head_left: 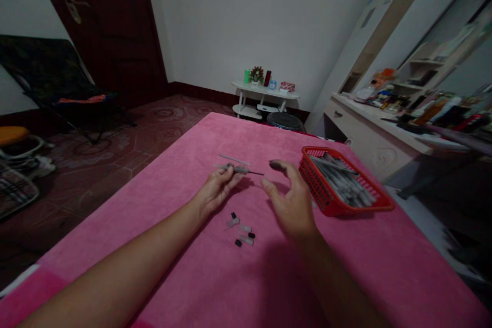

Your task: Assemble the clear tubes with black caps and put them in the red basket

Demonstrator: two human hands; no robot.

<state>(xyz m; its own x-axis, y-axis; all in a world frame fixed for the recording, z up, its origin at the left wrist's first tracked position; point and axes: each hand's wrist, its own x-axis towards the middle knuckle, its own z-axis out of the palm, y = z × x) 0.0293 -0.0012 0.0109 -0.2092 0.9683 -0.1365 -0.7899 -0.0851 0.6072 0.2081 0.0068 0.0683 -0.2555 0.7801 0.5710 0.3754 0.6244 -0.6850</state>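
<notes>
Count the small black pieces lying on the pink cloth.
3: the farthest piece, the rightmost piece and the nearest piece, clustered nearer than the left hand; others may be hidden.

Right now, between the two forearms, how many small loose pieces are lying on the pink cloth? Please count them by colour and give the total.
Black pieces: 3
Pale pieces: 3
Total: 6

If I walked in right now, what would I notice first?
Probably the big pink cloth, filling the middle. Then the red basket full of thin sticks, on the cloth just right of the right hand. Next might be the left hand, near the middle, holding a dark-tipped stick.
</notes>
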